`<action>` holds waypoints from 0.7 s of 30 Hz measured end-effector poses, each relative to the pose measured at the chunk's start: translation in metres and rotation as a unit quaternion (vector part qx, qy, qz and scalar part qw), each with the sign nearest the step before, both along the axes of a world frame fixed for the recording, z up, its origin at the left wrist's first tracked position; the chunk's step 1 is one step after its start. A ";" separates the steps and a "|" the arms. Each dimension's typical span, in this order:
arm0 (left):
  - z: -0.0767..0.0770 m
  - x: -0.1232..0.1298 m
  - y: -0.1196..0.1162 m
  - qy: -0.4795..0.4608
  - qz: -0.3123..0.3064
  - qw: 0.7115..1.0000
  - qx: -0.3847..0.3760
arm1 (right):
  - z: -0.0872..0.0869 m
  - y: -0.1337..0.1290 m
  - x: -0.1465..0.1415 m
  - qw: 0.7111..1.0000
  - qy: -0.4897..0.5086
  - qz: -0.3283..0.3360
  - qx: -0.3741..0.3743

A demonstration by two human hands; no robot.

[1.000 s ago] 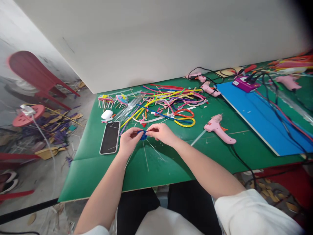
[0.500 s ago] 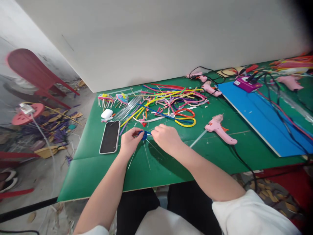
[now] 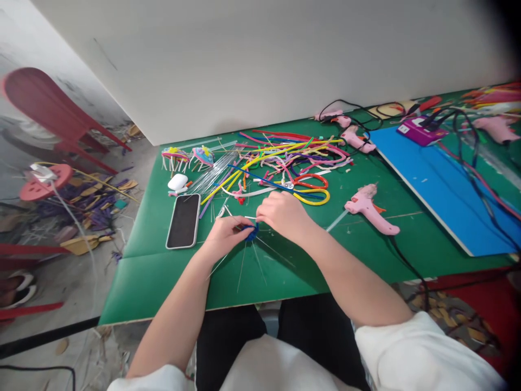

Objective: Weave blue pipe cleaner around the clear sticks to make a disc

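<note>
Blue coil (image 3: pixel 251 234) sits low over the worktop (image 3: pixel 163 279), just in front of the person, between the phone (image 3: pixel 183 221) and the pink glue gun (image 3: pixel 371 209), with thin spokes (image 3: pixel 259 263) fanning out from it toward the near edge. The left hand (image 3: pixel 226 235) is clamped on its left side, thumb and fingers pinching the rim, while the right hand (image 3: pixel 280 215) is closed at the upper right edge and seems to grip the short blue strand (image 3: pixel 256 224) standing up there; its exact fingertip hold is partly hidden. The two hands are close together but not touching. To do this winding well, as I judge it, the left pinch should stay near the centre, firm enough to stop the coil turning, yet light enough not to bend the spokes. The strand is best kept under even, gentle tension and laid snugly against the previous round, with the spokes spread evenly so that none gets crossed or trapped. Compared with half a second ago, the right hand has come back in close to the coil, where it had been drawing the strand out to the right; the left fingers now lie flatter across the top, and the coil sits farther right of the phone. The view has shifted slightly too, while the phone and glue gun look undisturbed.
</note>
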State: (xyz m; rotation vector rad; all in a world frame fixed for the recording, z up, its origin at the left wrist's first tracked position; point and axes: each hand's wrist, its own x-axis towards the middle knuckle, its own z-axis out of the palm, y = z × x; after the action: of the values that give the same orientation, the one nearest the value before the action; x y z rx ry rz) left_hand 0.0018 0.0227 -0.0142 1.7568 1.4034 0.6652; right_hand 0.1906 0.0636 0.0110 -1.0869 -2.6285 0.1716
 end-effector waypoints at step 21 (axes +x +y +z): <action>-0.002 0.001 0.002 -0.257 0.191 0.946 0.056 | -0.017 0.003 -0.010 0.930 0.337 0.025 -0.145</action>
State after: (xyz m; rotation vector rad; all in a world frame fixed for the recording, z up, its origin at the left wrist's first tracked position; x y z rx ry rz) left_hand 0.0024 0.0250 -0.0159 1.2584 1.3516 1.3269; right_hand 0.1804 0.0669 -0.0055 -0.8383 -2.0385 0.8107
